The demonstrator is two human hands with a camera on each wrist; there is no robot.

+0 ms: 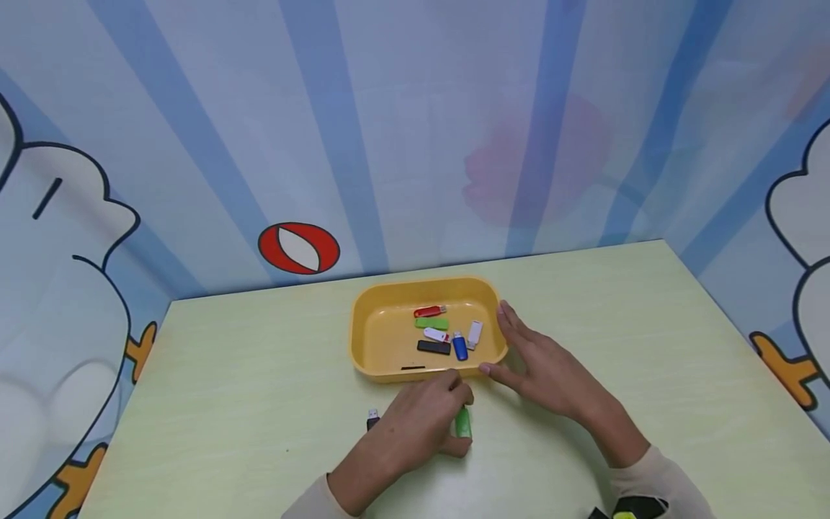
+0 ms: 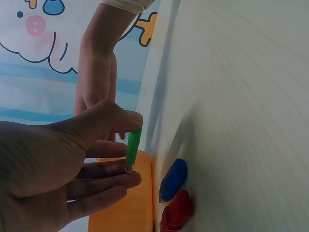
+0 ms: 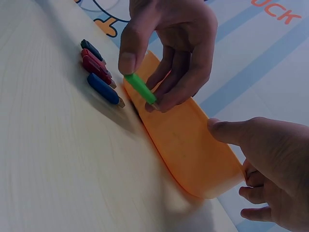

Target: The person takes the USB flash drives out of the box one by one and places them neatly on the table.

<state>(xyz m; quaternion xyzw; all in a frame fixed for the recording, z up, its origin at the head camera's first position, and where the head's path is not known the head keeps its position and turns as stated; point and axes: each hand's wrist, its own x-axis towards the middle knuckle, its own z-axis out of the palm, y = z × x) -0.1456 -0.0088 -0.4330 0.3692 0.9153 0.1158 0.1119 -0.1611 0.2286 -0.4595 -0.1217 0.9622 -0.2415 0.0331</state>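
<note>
My left hand (image 1: 424, 418) pinches a green USB stick (image 1: 463, 422) between thumb and fingers, above the table just in front of the yellow tray (image 1: 363, 303). The stick's metal plug (image 2: 129, 168) points toward the fingers in the left wrist view. At the tray's front right corner, my right hand (image 1: 558, 375) touches the rim with thumb and fingers spread and mostly straight. Inside the tray lie several USB sticks: a red one (image 1: 429, 311), a green one (image 1: 431, 324), a black one (image 1: 433, 347), a blue one (image 1: 460, 346) and two white ones.
On the table by my left hand are a blue USB stick (image 3: 103, 88), a red USB stick (image 3: 95, 66) and a dark USB stick (image 3: 91, 49); the head view shows only the dark one's end. A printed backdrop (image 1: 415, 144) stands behind the table.
</note>
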